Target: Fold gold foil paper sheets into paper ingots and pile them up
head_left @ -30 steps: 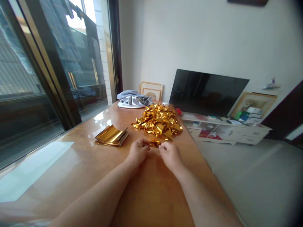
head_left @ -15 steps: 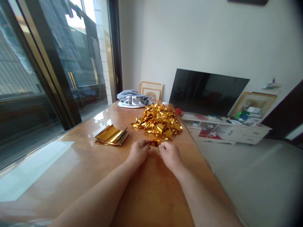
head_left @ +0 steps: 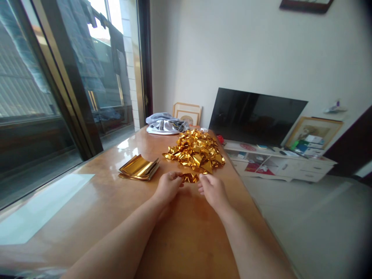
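A small piece of gold foil (head_left: 190, 178) is pinched between the fingertips of the left hand (head_left: 167, 187) and the right hand (head_left: 212, 190), both closed on it just above a glossy wooden table (head_left: 186, 236). The piece is held at the near foot of one heap of folded gold foil pieces (head_left: 195, 151), too many and too tangled to be counted. One stack of flat gold sheets (head_left: 138, 168) is seen to the left of the hands, well apart from the heap. The right hand is kept close to the table's right edge, beyond which open floor (head_left: 314, 217) is shown. Bare tabletop is left in front of the hands and to the left as far as the window (head_left: 49, 89) side. At the table's far end one bundle of grey cloth (head_left: 164, 124) and one framed picture (head_left: 186, 113) are set by the wall. One dark television (head_left: 255, 116) is stood on a low white cabinet (head_left: 279, 164), with a second framed picture (head_left: 314, 130) beside it
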Available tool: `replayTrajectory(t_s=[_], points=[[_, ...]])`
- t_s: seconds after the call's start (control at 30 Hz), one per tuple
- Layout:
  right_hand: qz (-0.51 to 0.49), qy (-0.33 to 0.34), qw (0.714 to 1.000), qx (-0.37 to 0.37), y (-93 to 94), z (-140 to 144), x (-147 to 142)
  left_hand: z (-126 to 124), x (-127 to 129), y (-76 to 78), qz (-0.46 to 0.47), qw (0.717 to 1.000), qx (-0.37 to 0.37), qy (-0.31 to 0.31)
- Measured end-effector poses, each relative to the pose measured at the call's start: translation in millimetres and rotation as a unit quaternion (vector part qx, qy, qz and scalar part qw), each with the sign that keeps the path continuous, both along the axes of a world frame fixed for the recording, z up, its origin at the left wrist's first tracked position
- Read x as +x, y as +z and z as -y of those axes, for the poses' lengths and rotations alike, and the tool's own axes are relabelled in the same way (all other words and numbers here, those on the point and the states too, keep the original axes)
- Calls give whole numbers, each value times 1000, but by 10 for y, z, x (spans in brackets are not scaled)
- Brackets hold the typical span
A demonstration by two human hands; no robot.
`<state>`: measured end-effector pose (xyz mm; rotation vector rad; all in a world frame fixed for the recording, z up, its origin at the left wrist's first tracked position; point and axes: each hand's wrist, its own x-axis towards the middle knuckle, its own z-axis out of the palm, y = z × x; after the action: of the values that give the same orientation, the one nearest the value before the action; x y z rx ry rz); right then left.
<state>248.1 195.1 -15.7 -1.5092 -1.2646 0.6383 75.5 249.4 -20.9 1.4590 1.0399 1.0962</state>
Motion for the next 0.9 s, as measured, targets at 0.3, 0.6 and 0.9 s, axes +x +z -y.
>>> replayTrajectory(t_s=[0.3,0.6,0.9], points=[[-119,31,992,2,20,-24,81,-46,-155,59,103,982,-153,-41],[-124,97,987,6,69,24,9,-19,-169,106,172,951,-248,-70],[-109,81,991,20,2,-27,26,-27,-172,92,149,961,-228,-56]])
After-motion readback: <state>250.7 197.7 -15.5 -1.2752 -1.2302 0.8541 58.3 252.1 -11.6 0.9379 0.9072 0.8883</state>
